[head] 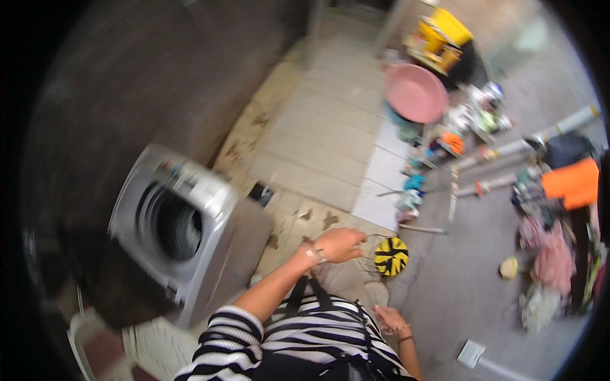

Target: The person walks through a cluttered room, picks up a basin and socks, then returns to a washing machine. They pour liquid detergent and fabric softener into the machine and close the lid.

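My left hand (pixel 339 245), a clear band at its wrist, reaches out over the tiled floor with curled fingers. Thin dark wires or cords lie close by its fingertips; whether it grips them cannot be told. Just right of them is a round yellow-and-black patterned object (pixel 391 256). Low beside my striped top, my right hand (pixel 390 318) hangs with bent fingers and bands on its wrist; nothing shows clearly in it. An open top-loading washing machine (pixel 226 207) stands to the left, its metal drum (pixel 178 226) visible.
A pink plastic basin (pixel 416 94) and a yellow container (pixel 445 31) are at the upper right. White pipes (pixel 510 148), bottles, an orange cloth-like item (pixel 572 183) and pink plastic bags (pixel 553 257) line the grey wall. A white chair-like item (pixel 78 333) is lower left.
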The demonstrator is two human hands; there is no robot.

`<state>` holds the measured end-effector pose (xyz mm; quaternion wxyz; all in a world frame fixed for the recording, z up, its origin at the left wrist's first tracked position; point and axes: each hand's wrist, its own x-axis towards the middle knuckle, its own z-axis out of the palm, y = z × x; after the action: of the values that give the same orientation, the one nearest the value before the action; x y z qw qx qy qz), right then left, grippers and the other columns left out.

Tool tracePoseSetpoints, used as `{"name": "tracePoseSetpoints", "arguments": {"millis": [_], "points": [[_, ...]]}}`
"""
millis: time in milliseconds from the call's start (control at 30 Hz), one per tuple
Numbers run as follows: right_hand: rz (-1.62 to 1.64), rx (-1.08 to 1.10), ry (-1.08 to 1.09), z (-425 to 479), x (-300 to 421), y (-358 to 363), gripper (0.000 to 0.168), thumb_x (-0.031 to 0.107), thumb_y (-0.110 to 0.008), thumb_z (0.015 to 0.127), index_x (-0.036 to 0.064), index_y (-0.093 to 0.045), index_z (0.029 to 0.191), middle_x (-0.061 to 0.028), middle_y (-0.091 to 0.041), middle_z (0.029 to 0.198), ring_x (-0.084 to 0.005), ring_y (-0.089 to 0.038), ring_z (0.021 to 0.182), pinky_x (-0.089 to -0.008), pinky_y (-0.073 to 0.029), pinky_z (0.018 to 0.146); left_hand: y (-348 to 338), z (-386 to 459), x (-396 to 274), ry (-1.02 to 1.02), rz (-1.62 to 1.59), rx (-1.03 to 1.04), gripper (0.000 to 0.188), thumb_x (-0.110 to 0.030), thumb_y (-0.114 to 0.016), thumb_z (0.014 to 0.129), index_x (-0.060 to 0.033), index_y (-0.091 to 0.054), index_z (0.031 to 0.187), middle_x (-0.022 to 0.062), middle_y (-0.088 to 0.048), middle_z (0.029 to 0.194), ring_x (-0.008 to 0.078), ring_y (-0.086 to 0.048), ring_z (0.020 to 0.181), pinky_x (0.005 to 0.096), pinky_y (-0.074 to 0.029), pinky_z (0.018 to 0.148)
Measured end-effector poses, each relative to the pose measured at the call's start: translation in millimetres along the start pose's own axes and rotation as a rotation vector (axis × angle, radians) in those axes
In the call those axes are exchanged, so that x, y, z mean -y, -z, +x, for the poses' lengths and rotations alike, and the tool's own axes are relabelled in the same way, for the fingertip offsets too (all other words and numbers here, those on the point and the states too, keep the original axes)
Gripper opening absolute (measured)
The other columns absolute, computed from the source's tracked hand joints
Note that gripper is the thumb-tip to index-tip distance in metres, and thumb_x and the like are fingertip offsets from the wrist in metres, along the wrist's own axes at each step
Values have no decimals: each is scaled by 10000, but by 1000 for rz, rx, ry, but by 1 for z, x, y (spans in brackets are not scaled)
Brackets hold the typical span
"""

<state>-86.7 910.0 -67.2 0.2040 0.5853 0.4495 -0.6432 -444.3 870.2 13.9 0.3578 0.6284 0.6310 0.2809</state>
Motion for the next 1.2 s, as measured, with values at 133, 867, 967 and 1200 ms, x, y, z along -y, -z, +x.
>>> {"name": "tracePoseSetpoints", "arguments": {"millis": [133, 867, 967, 1200], "points": [[62, -64, 91, 29, 47, 41, 482, 489, -558, 830, 12, -599, 882, -38, -580, 723, -88, -458, 476, -236, -369, 413, 37, 81, 2, -37, -154, 207, 361, -297, -558, 858, -5, -538, 1070, 170, -607, 964, 282, -597, 888, 356, -474, 770], [728, -573, 531, 161, 382, 339, 450, 438, -497, 888, 22, -585, 741, -30, -560, 584, -92, -535, 475, -201, -429, 441, 77, 553, 46, 203, -582, 294, 356, -317, -468, 920, -1, -604, 830, 20, -578, 637, 67, -491, 518, 202, -383, 464], [910, -696, 522, 175, 428, 365, 467, 456, -512, 873, 35, -560, 675, -18, -528, 550, -99, -500, 434, -223, -409, 417, 48, 650, 43, 167, -650, 402, 380, -340, -451, 923, -12, -607, 813, 23, -562, 619, 66, -465, 471, 206, -355, 415], [1383, -802, 414, 250, 485, 449, 430, 492, -562, 830, 89, -540, 681, 8, -476, 541, -113, -472, 434, -246, -360, 391, -53, 799, 22, 187, -591, 422, 530, -443, -369, 921, 19, -609, 818, 107, -598, 629, 206, -556, 508, 320, -429, 492]]}}
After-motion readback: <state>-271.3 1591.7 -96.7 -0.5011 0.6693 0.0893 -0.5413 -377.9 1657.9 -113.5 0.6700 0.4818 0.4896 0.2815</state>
